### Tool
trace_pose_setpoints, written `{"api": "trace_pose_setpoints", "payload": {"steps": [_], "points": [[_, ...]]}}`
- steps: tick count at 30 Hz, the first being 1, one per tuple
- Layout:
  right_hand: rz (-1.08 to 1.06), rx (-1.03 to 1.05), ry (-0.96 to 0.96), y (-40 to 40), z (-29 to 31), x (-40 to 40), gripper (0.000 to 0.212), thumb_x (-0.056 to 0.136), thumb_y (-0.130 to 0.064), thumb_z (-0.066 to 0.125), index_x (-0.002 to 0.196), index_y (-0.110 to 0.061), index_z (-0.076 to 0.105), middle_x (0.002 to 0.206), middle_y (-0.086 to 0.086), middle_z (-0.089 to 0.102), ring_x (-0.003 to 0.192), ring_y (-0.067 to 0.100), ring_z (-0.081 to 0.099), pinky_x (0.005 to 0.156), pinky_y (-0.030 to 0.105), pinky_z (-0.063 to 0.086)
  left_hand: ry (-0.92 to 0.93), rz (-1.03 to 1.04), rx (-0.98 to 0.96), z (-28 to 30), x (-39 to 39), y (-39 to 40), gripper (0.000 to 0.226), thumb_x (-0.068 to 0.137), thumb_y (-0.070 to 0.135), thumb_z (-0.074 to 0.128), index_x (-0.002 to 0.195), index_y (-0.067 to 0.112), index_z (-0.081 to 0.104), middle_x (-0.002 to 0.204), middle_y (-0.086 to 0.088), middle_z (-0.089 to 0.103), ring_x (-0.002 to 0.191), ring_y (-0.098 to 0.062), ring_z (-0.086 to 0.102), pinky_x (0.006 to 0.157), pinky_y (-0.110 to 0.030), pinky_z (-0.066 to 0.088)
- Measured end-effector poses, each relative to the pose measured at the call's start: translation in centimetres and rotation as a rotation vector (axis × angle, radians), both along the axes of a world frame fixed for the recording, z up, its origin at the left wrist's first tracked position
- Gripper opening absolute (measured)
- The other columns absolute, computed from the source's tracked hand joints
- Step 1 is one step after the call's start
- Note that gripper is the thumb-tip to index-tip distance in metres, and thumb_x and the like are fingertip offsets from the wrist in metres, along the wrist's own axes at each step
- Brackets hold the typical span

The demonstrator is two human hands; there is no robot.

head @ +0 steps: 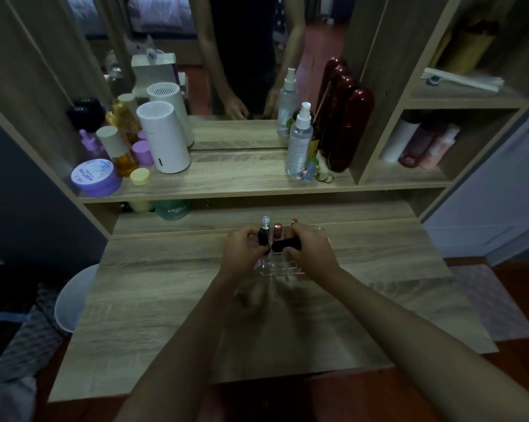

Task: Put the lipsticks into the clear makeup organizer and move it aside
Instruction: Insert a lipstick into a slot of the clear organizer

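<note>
The clear acrylic makeup organizer (280,264) sits on the wooden counter (165,300) toward its back edge, about midway between the side edges. A red lipstick (277,231) stands upright in it, with a clear-capped tube (266,222) just beside. The left hand (242,249) is closed around an upright black lipstick (262,237) at the organizer's left side. The right hand (310,249) grips a black lipstick lying sideways (286,245) above the compartments.
</note>
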State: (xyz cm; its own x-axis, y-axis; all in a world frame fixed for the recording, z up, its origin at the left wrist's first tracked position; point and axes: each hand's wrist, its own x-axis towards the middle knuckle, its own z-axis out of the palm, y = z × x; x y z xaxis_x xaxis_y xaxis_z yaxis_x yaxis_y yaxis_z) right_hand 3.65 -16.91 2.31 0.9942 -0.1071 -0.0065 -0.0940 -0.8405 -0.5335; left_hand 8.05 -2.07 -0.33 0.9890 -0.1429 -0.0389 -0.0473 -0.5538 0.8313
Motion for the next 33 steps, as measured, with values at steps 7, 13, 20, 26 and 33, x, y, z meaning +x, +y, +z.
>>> {"api": "trace_pose_setpoints", "payload": {"steps": [7,13,20,26,33], "points": [[0.070,-0.076,0.005,0.3,-0.6,1.1,0.026,0.086,-0.006,0.057,0.110,-0.012,0.065,0.112,0.008,0.062,0.105,0.024,0.059,0.097,0.047,0.045,-0.019,0.018,0.025,-0.4,0.1,-0.3,0.025,0.070,0.007,0.076,0.093,0.004,0.068,0.092,-0.013,0.073,0.074,-0.012,0.058,0.058,-0.016,0.038],[0.122,-0.139,0.030,0.5,-1.1,1.5,0.029,0.090,-0.006,0.052,0.117,-0.014,0.061,0.116,0.005,0.065,0.105,0.021,0.062,0.095,0.043,0.048,0.003,0.013,0.025,-0.7,0.1,-0.4,0.024,0.070,0.004,0.074,0.093,0.002,0.068,0.095,-0.015,0.072,0.092,-0.028,0.063,0.075,-0.032,0.047],[0.107,-0.238,0.195,0.6,-2.2,2.0,0.026,0.095,-0.013,0.046,0.118,-0.015,0.058,0.122,0.003,0.063,0.113,0.021,0.059,0.101,0.043,0.045,-0.034,-0.024,0.102,-1.5,0.0,-0.7,0.018,0.075,0.002,0.065,0.093,0.005,0.068,0.091,-0.014,0.072,0.098,-0.032,0.058,0.085,-0.034,0.044],[0.142,-0.247,0.141,0.5,-2.8,2.1,0.027,0.095,-0.012,0.046,0.118,-0.016,0.059,0.126,0.003,0.062,0.114,0.018,0.058,0.106,0.040,0.040,-0.076,-0.046,0.176,-2.3,-0.2,-1.0,0.018,0.081,0.010,0.064,0.099,0.009,0.067,0.099,-0.008,0.071,0.099,-0.023,0.059,0.085,-0.023,0.035],[0.129,-0.181,0.087,0.9,-3.1,2.2,0.024,0.092,-0.004,0.051,0.111,-0.008,0.064,0.119,0.010,0.066,0.108,0.025,0.061,0.096,0.034,0.040,-0.079,-0.057,0.213,-2.5,0.0,-1.0,0.018,0.081,0.011,0.063,0.098,0.008,0.067,0.101,-0.009,0.068,0.098,-0.019,0.058,0.083,-0.019,0.033]]}}
